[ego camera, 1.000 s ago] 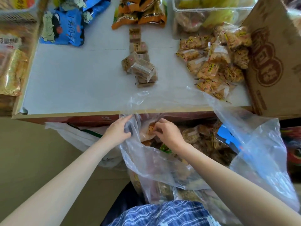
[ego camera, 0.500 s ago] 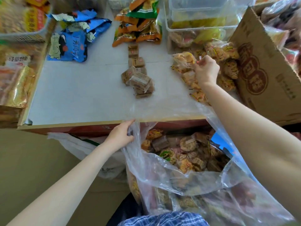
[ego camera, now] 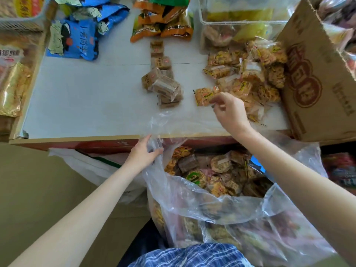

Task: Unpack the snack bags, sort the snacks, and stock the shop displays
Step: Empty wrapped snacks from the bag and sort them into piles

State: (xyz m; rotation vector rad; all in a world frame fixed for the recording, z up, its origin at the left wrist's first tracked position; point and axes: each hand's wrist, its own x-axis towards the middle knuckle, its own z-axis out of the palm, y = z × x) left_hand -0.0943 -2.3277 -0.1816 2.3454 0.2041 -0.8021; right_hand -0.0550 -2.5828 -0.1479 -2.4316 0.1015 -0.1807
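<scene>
Thumb and fingertips (ego camera: 212, 102) of the right hand (ego camera: 229, 110) pinch the near edge of a yellow-orange snack packet (ego camera: 202, 96) just above the white tabletop (ego camera: 86, 97); the other fingers curl loosely beneath; the packet hangs just beside the heap of matching packets (ego camera: 248, 74) against the cardboard box (ego camera: 317, 78), which suggests it is being sorted to its own kind. The left hand (ego camera: 144, 154) curls its fingers round the rim of the clear plastic bag (ego camera: 173, 195), gathering the film at the table edge, most likely to keep the mouth wide for the next reach; the bag sags below the table front, against the person's checked clothing, and is full of mixed, individually wrapped snacks, brown, golden and one green-labelled. The packet itself is small, flat and see-through, showing a crinkled golden cracker under yellow print; light and crackly to handle, by the look of it. Farther out on the table lie a cluster of brown wrapped squares (ego camera: 163, 81), blue pouches (ego camera: 75, 39), orange packs (ego camera: 163, 22) and a clear plastic tub (ego camera: 240, 22); sorting appears well begun, with much of the bag yet to empty.
</scene>
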